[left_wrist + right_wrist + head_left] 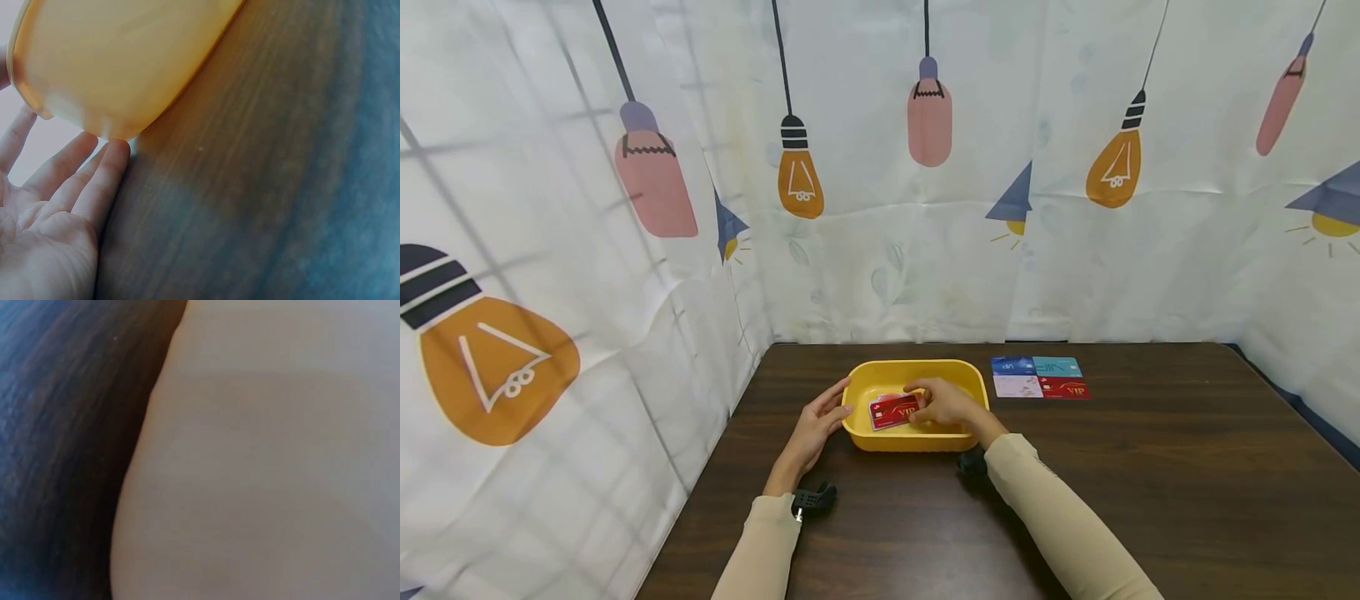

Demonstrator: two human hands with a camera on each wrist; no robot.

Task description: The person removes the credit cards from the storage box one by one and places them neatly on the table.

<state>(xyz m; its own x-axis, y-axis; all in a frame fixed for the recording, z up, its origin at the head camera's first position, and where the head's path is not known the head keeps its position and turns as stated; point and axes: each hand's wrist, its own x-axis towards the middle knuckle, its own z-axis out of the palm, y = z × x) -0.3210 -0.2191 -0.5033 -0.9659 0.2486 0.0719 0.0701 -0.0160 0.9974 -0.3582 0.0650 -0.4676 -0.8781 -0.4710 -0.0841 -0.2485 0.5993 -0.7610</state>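
Note:
A yellow plastic basket (917, 444) stands on the table, its left side touched by my left hand (811, 427). In the left wrist view, the fingers (103, 181) of that hand lie fairly straight against the outside of the basket wall (125, 69). My right hand (953, 406) reaches inside over the right part of the basket. Its thumb and fingers pinch the right end of a red VIP card (891, 412), which lies tilted over at least one other card, mostly hidden. The right wrist view shows mostly a blurred pale surface close up.
Right of the basket, several cards lie edge to edge in a block: a blue one (1012, 365), a teal one (1057, 367), a pale patterned one (1018, 386) and a red VIP one (1065, 388). A printed curtain (880, 275) hangs behind the dark wooden table (1150, 467).

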